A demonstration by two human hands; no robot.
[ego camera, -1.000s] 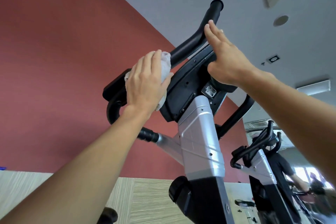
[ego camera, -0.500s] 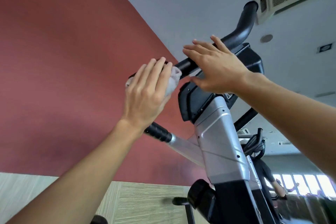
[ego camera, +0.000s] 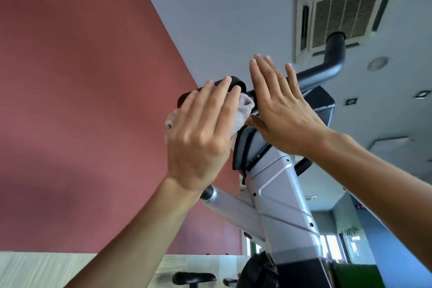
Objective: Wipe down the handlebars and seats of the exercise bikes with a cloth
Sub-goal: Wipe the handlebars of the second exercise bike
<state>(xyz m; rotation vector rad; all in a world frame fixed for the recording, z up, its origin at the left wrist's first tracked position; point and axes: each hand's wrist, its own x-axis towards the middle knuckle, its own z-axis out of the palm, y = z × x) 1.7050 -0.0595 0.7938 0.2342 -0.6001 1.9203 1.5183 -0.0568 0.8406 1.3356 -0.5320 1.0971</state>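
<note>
I see my left hand [ego camera: 201,133] at the centre of the frame, fingers laid over the pale cloth [ego camera: 240,112] and pressing it against the black handlebar [ego camera: 311,77] of the exercise bike [ego camera: 280,194]. My right hand [ego camera: 285,110] sits just right of it, fingers straight and spread, flat against the bar and the dark console [ego camera: 247,147] below. The bar's free end rises toward the ceiling vent [ego camera: 346,7] at upper right. A black seat [ego camera: 194,278] shows at the bottom edge.
</note>
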